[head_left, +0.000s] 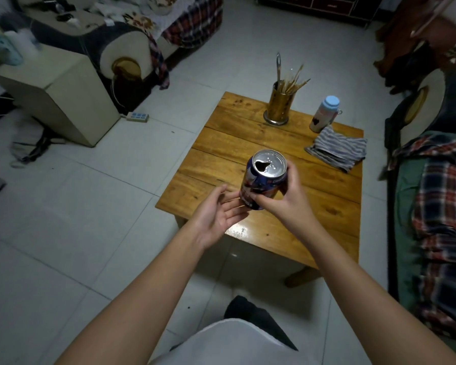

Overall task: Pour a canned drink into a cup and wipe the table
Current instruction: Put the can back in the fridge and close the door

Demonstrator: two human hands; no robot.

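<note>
My right hand [287,200] grips a blue drink can [263,177] above the near left part of the small wooden table [248,143]. The can stands upright and its top is open, with a dark hole in the silver lid. Just left of the can, my left hand [219,214] is held palm up with the fingers spread, its fingertips close to the can's base. A folded striped cloth [336,148] lies at the right edge of the table. A small bottle-shaped cup with a light blue lid [324,113] stands at the far right corner.
A metal holder with chopsticks and a utensil [278,106] stands at the back of the table. A sofa with a plaid cover [440,214] lies right of the table. A beige cabinet [63,101] and a power strip [137,116] sit on the tiled floor at left.
</note>
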